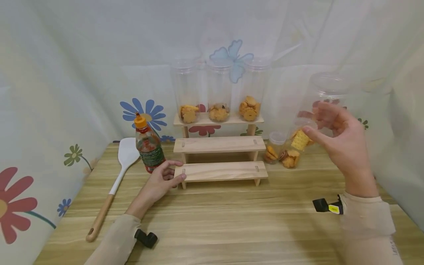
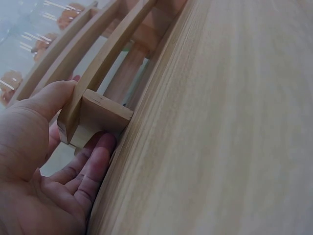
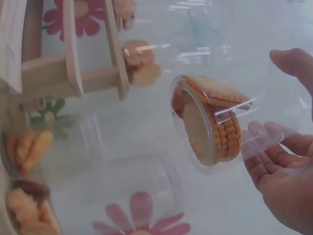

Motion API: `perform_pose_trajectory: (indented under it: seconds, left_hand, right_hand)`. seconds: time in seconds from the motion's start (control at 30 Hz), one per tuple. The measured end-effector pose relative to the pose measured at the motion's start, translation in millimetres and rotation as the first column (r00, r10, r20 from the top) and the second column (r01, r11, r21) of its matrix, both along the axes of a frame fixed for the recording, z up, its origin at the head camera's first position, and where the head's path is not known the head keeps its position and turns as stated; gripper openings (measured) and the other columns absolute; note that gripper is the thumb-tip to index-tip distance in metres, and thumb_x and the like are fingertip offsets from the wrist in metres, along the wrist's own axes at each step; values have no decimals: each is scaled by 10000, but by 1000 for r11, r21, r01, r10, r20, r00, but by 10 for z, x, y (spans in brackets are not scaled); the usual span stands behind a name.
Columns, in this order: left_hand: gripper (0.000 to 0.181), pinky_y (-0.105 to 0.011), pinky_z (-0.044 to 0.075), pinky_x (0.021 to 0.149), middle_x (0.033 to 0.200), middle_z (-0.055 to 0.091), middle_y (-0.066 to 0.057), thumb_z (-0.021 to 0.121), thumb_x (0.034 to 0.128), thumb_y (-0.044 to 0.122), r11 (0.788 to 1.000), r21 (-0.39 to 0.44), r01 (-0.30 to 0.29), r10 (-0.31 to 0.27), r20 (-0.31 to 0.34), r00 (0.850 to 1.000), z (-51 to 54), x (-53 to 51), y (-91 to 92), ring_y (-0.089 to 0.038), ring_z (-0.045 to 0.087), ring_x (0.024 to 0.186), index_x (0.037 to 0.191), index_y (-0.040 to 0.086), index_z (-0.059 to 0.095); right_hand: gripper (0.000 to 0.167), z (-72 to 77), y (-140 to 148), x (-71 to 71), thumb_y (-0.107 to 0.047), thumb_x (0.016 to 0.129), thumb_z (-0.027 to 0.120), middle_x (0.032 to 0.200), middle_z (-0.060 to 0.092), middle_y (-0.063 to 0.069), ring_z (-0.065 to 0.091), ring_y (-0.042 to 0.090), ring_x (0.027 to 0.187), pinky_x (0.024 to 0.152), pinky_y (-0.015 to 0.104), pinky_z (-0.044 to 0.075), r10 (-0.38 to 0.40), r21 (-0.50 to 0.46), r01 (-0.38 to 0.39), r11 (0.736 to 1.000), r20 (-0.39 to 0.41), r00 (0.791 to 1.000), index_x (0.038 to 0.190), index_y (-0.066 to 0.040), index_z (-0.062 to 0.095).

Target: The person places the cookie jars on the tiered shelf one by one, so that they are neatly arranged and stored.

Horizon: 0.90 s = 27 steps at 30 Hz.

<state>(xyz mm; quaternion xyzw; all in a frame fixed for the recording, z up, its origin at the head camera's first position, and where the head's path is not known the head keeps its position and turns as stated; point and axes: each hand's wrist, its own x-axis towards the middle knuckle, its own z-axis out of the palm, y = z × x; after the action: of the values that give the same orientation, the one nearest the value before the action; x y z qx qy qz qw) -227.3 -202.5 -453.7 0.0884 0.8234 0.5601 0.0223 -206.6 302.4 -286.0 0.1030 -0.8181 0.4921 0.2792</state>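
Note:
My right hand (image 1: 351, 143) grips a tall clear plastic jar (image 3: 220, 98) raised off the table at the right. Crackers lie in its bottom, and the jar leans with its base toward the shelf side. With my left hand (image 1: 162, 178) I hold the left end of the lowest step of a three-tier wooden display stand (image 1: 222, 171). The left wrist view shows the thumb on the step's edge and fingers by its leg (image 2: 105, 112). Below the raised jar, a small cookie jar (image 1: 276, 139) and another clear jar (image 1: 289, 159) stand beside the stand.
Three tall cookie jars, left (image 1: 185, 92), middle (image 1: 219, 92) and right (image 1: 255, 88), line the top tier. A sauce bottle (image 1: 149, 147) stands left of the stand. Farther left lies a white spatula (image 1: 114, 184) with a wooden handle. Flowered curtain (image 1: 99, 73) hangs behind the wood-grain table (image 1: 232, 228).

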Motion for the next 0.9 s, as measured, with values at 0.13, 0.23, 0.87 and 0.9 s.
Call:
perform_pose_trajectory:
  seconds: [0.13, 0.23, 0.87, 0.9]
  left_hand:
    - [505, -290, 527, 732, 1069, 710, -155, 831, 1046, 299, 1000, 2, -2, 2, 0, 1000, -3, -7, -4, -227, 637, 876, 1472, 111, 635]
    - [515, -293, 536, 737, 1077, 713, -157, 831, 1046, 297, 1000, 6, -1, 1, 4, 1000, 0, -7, 3, -231, 649, 885, 1478, 101, 631]
    - [494, -292, 529, 721, 1065, 712, -158, 839, 1040, 287, 1000, 16, 1, -1, -1, 1000, -16, -6, 0, -226, 649, 871, 1461, 120, 643]
    - [492, -291, 532, 724, 1064, 712, -156, 840, 1039, 285, 1000, 17, 1, -1, -3, 1000, -16, -7, -2, -224, 651, 872, 1459, 121, 644]
  right_hand:
    - [659, -9, -218, -56, -85, 935, 919, 1303, 742, -52, 676, 111, 1171, 994, 142, 504, 77, -11, -77, 997, -4, 997, 1535, -154, 657]
    - [665, -7, -396, -91, -116, 937, 925, 1342, 732, -23, 672, 122, 1214, 1032, 159, 507, 129, -16, -129, 992, 18, 992, 1540, -172, 650]
    - [698, -37, -1379, -504, -191, 939, 937, 1436, 688, 104, 637, 348, 1362, 1186, 463, 496, 386, -90, -381, 920, 42, 922, 1541, -71, 606]
    - [702, -36, -1432, -517, -186, 933, 942, 1436, 686, 111, 637, 351, 1361, 1186, 468, 497, 395, -95, -390, 916, 42, 917, 1539, -73, 606]
